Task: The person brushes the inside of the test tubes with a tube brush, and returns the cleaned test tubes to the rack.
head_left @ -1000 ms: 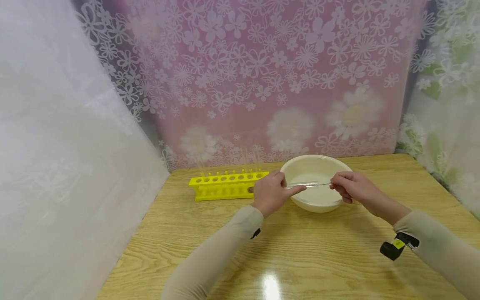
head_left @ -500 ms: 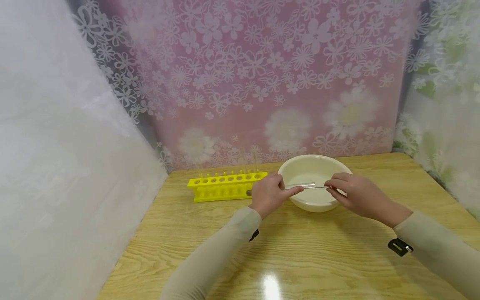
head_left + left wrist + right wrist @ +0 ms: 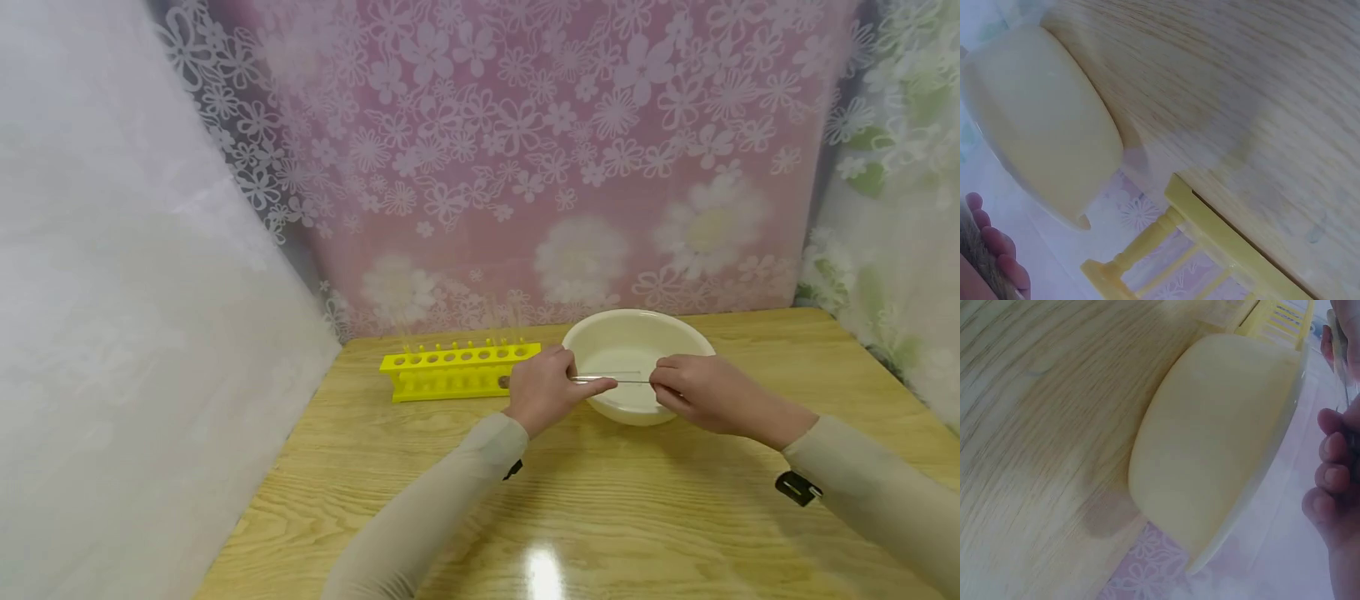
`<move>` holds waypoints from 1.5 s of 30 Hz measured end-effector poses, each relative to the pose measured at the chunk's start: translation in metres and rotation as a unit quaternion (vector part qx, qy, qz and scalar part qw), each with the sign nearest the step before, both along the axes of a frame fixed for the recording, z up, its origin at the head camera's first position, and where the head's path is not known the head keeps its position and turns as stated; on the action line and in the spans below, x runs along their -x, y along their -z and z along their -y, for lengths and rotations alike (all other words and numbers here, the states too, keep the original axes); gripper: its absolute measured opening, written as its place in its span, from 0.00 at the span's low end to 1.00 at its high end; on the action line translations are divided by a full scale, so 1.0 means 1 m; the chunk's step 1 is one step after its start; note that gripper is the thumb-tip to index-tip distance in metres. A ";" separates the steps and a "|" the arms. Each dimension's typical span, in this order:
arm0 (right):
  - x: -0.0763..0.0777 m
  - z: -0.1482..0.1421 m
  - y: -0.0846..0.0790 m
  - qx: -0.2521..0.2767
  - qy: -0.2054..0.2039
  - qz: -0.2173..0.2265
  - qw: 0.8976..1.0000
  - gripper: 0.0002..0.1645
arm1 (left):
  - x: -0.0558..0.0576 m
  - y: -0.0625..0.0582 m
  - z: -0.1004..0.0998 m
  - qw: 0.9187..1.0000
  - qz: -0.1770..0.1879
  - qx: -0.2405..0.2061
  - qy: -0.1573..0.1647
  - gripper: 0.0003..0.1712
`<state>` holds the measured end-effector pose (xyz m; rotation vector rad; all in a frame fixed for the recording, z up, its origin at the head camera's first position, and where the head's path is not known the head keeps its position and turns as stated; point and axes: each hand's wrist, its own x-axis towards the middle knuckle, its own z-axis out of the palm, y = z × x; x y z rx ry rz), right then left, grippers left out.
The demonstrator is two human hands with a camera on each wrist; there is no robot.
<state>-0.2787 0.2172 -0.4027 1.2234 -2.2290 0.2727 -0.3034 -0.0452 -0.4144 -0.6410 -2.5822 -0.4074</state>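
We grip a clear glass test tube (image 3: 626, 377) in our left hand (image 3: 543, 387), with the fingers curled round it and the thumb lying along its side. Our right hand (image 3: 701, 392) pinches the thin wire handle (image 3: 645, 382) of a test tube brush (image 3: 984, 259), finger and thumb pressed together. The grey bristles seem to sit deep inside the tube, near our left palm. The tube lies almost flat, and its mouth points to our right hand, maybe so the wire can run straight in. We hold all this above a cream plastic basin (image 3: 633, 417), perhaps so any drips fall there. We cannot tell if the basin has water in it.

Just left of the basin is a yellow test tube rack (image 3: 457, 363). A few clear tubes (image 3: 516, 317) stand up in it, likely so they don't roll, but they are too faint to count.

The table (image 3: 637, 517) has wavy wood lines and a bright shiny spot near us. Behind it hangs a pink sheet (image 3: 487, 125) with white flowers. A pale sheet (image 3: 135, 292) hangs on the left, and one with green leaves (image 3: 892, 167) is on the right
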 end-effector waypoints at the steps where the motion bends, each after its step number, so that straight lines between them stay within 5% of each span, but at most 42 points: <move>1: 0.000 0.000 0.000 -0.004 -0.001 0.004 1.000 0.16 | 0.000 0.001 0.001 1.000 -0.003 0.003 0.000 0.35; 28: -0.006 -0.011 -0.006 -0.026 -0.016 0.028 0.999 0.14 | 0.006 0.005 0.015 0.998 0.052 -0.026 0.001 0.36; 35: -0.007 -0.039 -0.011 -0.015 0.032 0.037 0.999 0.11 | 0.017 0.000 0.031 0.998 0.051 -0.047 -0.014 0.39; 45: -0.009 -0.066 -0.013 -0.027 0.087 0.086 0.992 0.10 | 0.019 0.008 0.040 0.996 0.061 -0.054 -0.021 0.41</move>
